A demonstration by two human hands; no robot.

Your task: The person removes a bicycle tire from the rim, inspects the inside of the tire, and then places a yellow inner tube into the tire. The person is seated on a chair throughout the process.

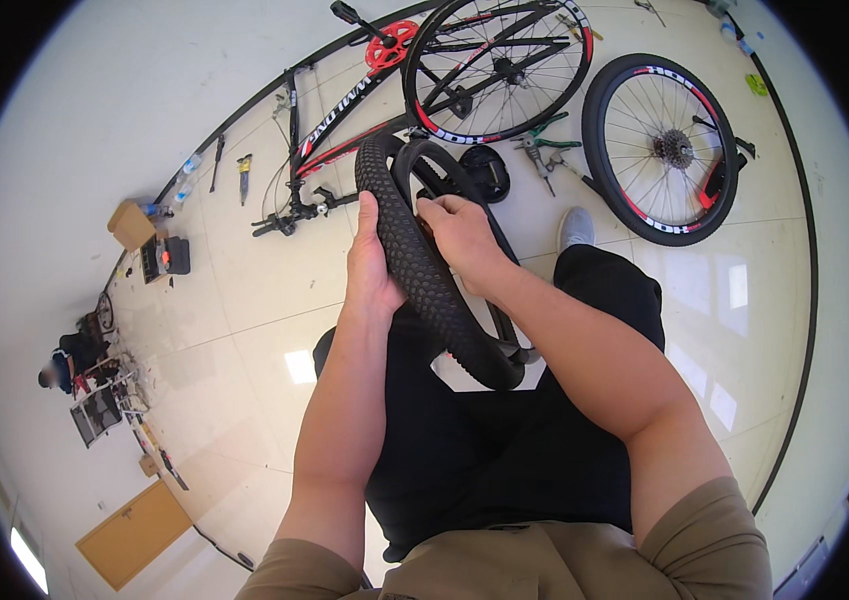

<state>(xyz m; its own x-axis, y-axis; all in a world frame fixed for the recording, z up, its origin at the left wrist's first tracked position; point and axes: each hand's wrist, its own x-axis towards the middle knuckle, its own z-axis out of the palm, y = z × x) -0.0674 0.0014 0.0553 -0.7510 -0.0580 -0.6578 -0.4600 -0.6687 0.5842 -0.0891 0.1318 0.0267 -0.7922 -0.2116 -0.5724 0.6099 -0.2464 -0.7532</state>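
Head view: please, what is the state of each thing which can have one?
Tire: off any wheel, held
Left hand: gripping tire
Right hand: curled at tire's inner edge
Right wheel: tire fitted
Upper wheel: without tire
Bike frame: lying on floor

Tyre (407, 245) at centre, bicycle frame (337, 118) beyond it, wheel (672, 149) on floor (234, 290) at right, cardboard box (130, 224) at left

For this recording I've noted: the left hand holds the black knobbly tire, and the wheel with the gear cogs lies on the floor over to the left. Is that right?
Not quite: the wheel with the gear cogs lies on the floor over to the right, as the head view shows. The left hand does hold the black knobbly tire.
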